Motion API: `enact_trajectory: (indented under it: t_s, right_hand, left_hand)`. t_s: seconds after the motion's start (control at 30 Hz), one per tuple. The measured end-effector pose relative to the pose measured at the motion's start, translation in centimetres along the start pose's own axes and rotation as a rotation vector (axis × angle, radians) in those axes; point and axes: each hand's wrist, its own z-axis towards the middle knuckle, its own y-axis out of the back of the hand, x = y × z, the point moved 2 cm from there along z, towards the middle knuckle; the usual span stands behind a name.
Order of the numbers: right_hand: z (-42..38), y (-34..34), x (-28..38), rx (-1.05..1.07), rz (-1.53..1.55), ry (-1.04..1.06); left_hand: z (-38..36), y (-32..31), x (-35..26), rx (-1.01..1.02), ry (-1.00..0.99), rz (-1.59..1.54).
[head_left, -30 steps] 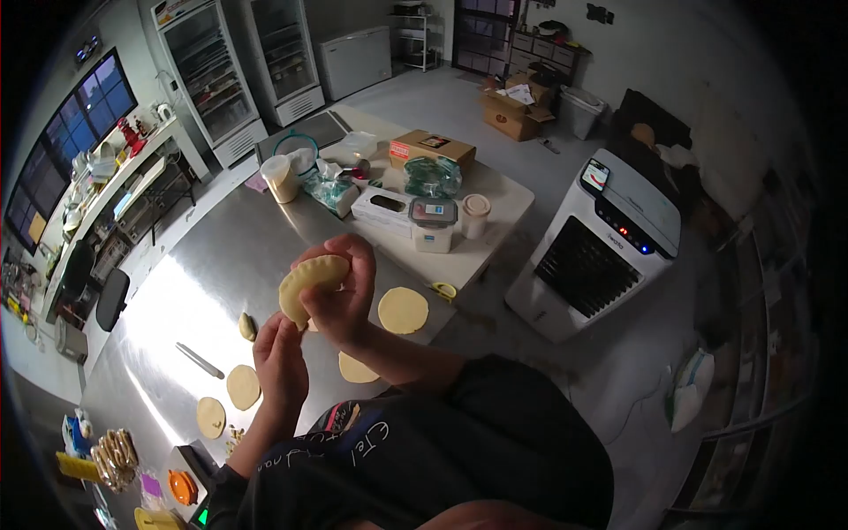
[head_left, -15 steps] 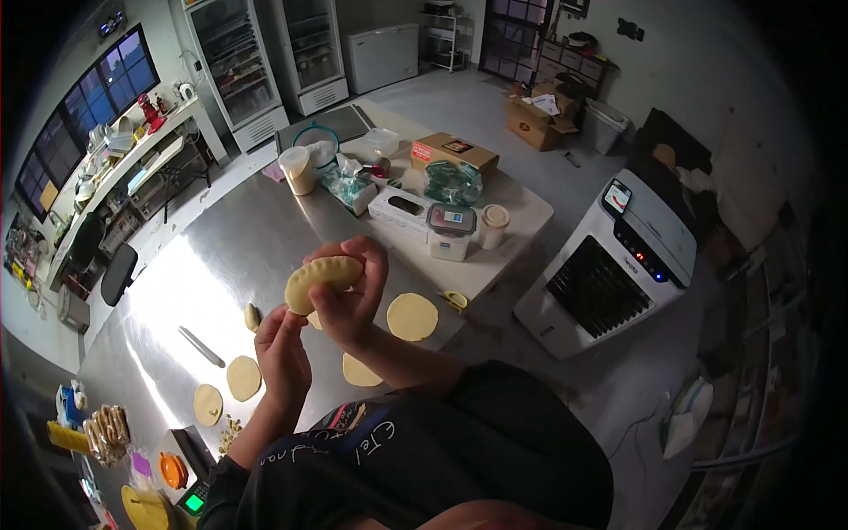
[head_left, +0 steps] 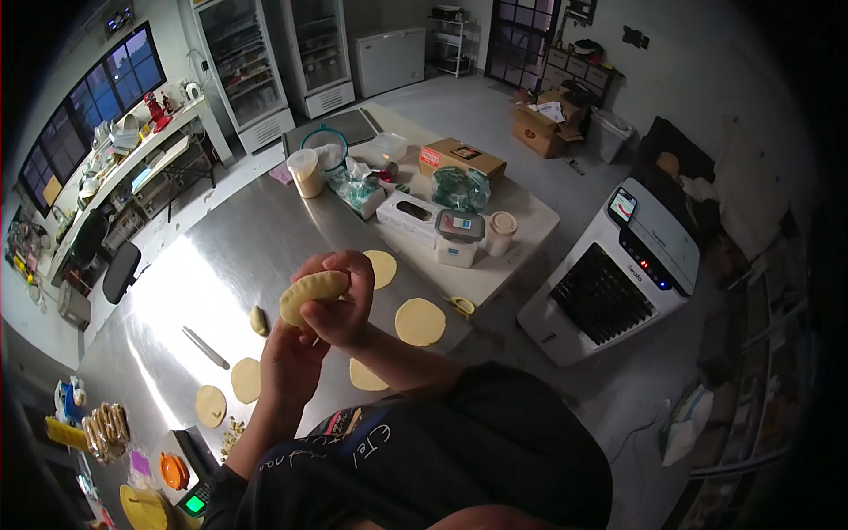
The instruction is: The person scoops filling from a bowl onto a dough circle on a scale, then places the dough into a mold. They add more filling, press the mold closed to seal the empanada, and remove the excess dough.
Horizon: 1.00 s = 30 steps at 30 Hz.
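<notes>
So starting at the left end of the metal table (head_left: 283, 225), we've got a yellow tub (head_left: 146, 511), then an orange dish (head_left: 173, 473) sitting on a scale (head_left: 200, 491) with a lit green display. Next up we see a grey stick (head_left: 205, 347) lying on the metal, and 2 flat dough rounds (head_left: 246, 381) near it, almost touching each other. A small greenish lump (head_left: 257, 321) sits by itself a bit farther right.

Then comes our left hand (head_left: 296, 358), fingers bent, tips right up by the lower end of the dough; we honestly can't tell if it's pinching anything. The crimped dough piece (head_left: 311, 293), a chunky half-moon, is up above the table, gripped in our right hand (head_left: 346, 296), thumb on the near side. Past that we count 3 more rounds (head_left: 420, 321), 1 partly hidden by our forearm (head_left: 411, 359). Rightmost: yellow-handled scissors (head_left: 461, 306), near the corner.
</notes>
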Motion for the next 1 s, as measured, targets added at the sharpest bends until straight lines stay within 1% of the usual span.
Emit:
enact_trajectory:
  t_s: [0.07, 0.1, 0.17, 0.2, 0.27, 0.3, 0.37, 0.5, 0.57, 0.6, 0.63, 0.67, 0.7, 0.73, 0.77, 0.8, 0.83, 0.9, 1.0]
  right_hand:
    - [0.1, -0.5, -0.2, -0.025, -0.007, -0.005]
    - [0.2, -0.7, -0.4, -0.048, -0.012, -0.015]
    - [0.0, -0.9, -0.9, -0.051, -0.004, -0.010]
    - [0.0, -1.0, -1.1, -0.056, -0.004, -0.006]
    - [-0.2, -1.4, -1.0, -0.049, 0.018, -0.019]
    - [-0.3, -1.6, -1.0, -0.044, 0.033, -0.031]
    - [-0.4, -1.9, -1.2, -0.038, 0.041, -0.029]
    - [-0.9, -2.8, -1.7, -0.045, 0.054, -0.038]
    - [-1.6, -3.4, -2.0, -0.094, 0.149, -0.138]
    - [-1.6, -3.9, -1.7, -0.121, 0.167, -0.183]
    - [-1.7, -4.1, -1.6, -0.108, 0.117, -0.206]
    - [-1.6, -4.5, -1.4, -0.087, 0.108, -0.196]
    - [-1.9, -4.6, -1.4, -0.087, -0.001, -0.198]
    - [-1.6, -5.1, -0.9, -0.070, -0.049, -0.187]
    - [-1.4, -5.8, -0.1, -0.075, -0.085, -0.197]
    - [-1.5, -6.1, 0.0, -0.069, -0.093, -0.187]
    - [-1.5, -6.5, 0.1, -0.043, -0.125, -0.176]
    - [-2.0, -7.1, -0.2, -0.027, -0.151, -0.188]
    - [-2.7, -8.5, -0.6, -0.041, -0.107, -0.188]
  left_hand:
    - [-0.3, 0.3, -0.5, -0.058, -0.157, 0.176]
    - [-0.6, 0.4, -0.5, -0.061, -0.163, 0.179]
    - [-1.2, 0.3, -0.7, -0.011, -0.335, 0.225]
    - [-1.3, 0.8, -0.7, -0.016, -0.343, 0.228]
    - [-1.2, 2.0, -0.6, -0.057, -0.425, 0.392]
    - [-1.4, 2.2, -0.8, -0.063, -0.430, 0.393]
    - [-1.7, 2.4, -1.3, -0.173, -0.515, 0.643]
    - [-2.1, 2.9, -1.9, -0.247, -0.612, 0.720]
    - [-2.4, 4.0, -2.2, -0.295, -0.666, 0.869]
    - [-2.5, 5.1, -2.2, -0.340, -0.723, 1.007]
    - [-2.8, 4.2, -2.6, -0.328, -0.884, 1.139]
    - [-3.1, 3.9, -3.0, -0.283, -1.001, 1.204]
    - [-3.6, 2.8, -3.7, -0.263, -1.076, 1.272]
    - [-4.1, 2.4, -4.1, -0.261, -1.091, 1.255]
    - [-4.6, 2.6, -4.5, -0.242, -1.075, 1.316]
    - [-4.9, 2.9, -4.8, -0.214, -1.085, 1.278]
    - [-5.2, 3.1, -5.1, -0.255, -0.987, 1.178]
    - [-5.2, 4.0, -4.9, -0.347, -0.815, 0.709]
    - [-6.2, 5.6, -5.8, -0.270, -0.798, 0.778]
